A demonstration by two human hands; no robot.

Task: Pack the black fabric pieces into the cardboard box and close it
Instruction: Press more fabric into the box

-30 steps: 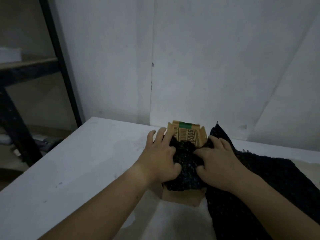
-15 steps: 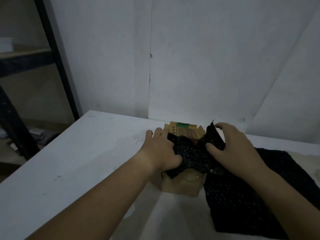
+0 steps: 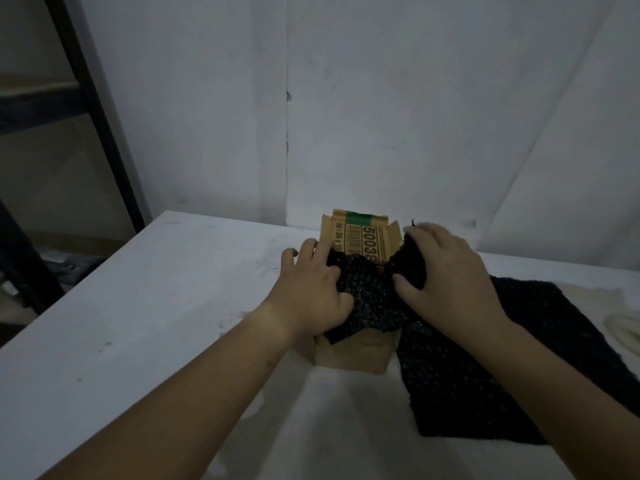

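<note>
- while both hands work over it, the small brown cardboard box (image 3: 349,353) sits mid-table on the white tabletop (image 3: 138,306), far flap standing up with a green stripe, barcode and printed digits showing.
- left hand (image 3: 311,292): palm down on the box's left side, fingers curled onto the black knitted fabric piece (image 3: 367,299) bunched in the box opening. pressing rather than a clear pinch; thumb tucked against the fabric.
- right hand (image 3: 446,285): closed on a raised fold of the same fabric at the box's far right corner, thumb on the near side, fingers over the top.
- fabric partly in the box: one edge droops over the near wall, the rest trails off the right side and lies flat on the table toward the near right.
- near wall of the box is visible below the fabric; box not closed.
- pale off-white cloth bit (image 3: 623,329) at the right frame edge, just beside the fabric; cannot tell what it is.
- dark metal shelf frame (image 3: 93,109) far left, off the table.
</note>
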